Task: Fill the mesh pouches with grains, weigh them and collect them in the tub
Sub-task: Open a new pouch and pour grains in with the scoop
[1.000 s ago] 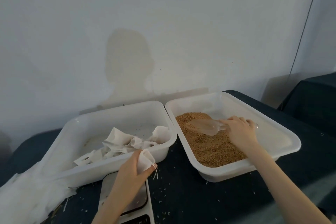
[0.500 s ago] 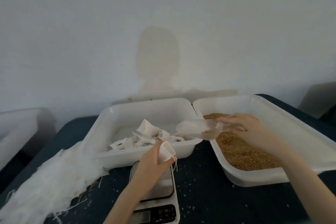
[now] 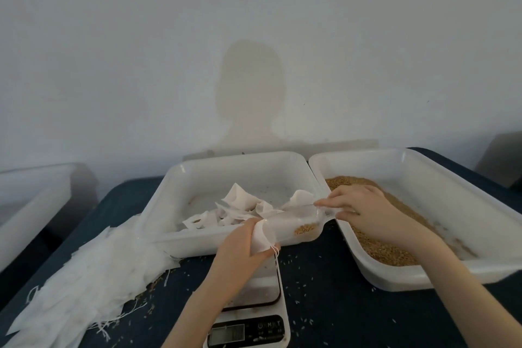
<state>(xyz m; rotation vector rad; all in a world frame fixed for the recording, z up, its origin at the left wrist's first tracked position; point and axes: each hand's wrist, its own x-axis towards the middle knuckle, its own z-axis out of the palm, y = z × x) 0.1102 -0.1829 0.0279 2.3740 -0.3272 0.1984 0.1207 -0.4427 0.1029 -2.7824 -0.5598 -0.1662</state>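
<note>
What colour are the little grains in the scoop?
Golden brown grains, seen through the clear scoop in the head view.

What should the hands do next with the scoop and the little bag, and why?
Probably tip the clear scoop up at the handle end. The right hand holds it with its mouth at the mesh pouch, which the left hand grips above the scale. The grains sit at the scoop's back, so tilting should slide them in.
</note>
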